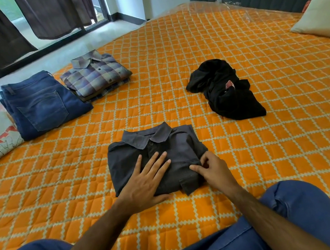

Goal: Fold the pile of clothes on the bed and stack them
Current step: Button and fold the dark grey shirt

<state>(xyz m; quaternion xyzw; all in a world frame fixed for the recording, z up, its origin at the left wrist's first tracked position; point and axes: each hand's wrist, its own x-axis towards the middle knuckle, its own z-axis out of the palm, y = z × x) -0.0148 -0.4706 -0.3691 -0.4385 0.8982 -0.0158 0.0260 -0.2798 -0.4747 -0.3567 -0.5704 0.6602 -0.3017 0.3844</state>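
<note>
left hand flat, right hand pinching.

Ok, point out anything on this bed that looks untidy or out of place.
The black garment lies crumpled and unfolded, apart from the folded jeans and plaid shirts. On the grey shirt, a cuff flap sticks out past the near edge by the right hand.

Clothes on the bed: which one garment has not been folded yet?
The black garment, lying crumpled to the right. The dark grey shirt, jeans and plaid shirt are all folded flat.
</note>
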